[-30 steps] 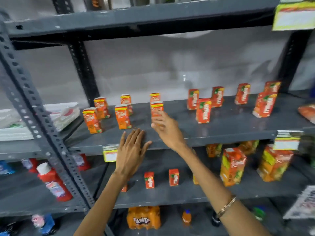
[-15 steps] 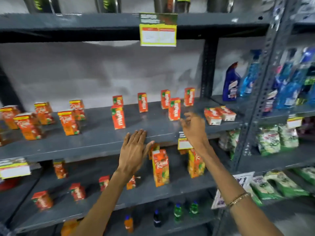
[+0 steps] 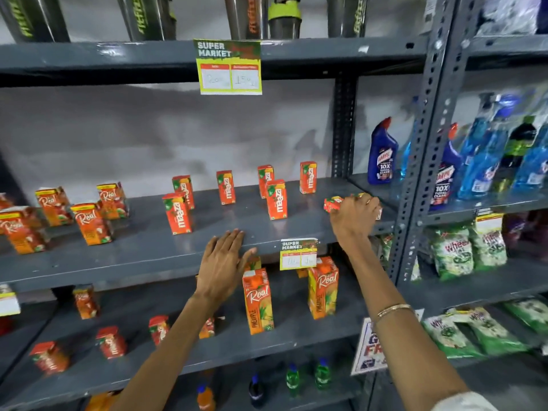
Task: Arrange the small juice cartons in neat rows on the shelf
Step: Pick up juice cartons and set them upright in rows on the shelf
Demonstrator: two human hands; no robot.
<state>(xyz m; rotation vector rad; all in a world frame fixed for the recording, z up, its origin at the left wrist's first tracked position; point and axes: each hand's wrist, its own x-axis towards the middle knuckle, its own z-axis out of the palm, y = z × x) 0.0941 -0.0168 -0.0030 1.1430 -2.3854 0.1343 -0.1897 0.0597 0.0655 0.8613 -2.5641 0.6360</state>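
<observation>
Right hand (image 3: pixel 354 216) fingers were curled over toppled small orange cardboard juice cartons (image 3: pixel 333 204); light, stiff, crushable: grip narrow sides. Left hand (image 3: pixel 223 264) flat, fingers together, on grey metal shelf (image 3: pixel 142 253).

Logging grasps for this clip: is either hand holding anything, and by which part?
The right hand closes over the lying carton at its right end; the exact finger contact is hidden. The left hand rests flat on the shelf edge, holding nothing.

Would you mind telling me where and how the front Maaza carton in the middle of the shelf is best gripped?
Grip the front Maaza carton across its two narrow sides, about mid-height, coming from the front. It stands upright near the open shelf edge with bare space either side; another carton stands close behind, so reaching from the back is crowded. The right hand is nearest, but is on the lying cartons.
</observation>
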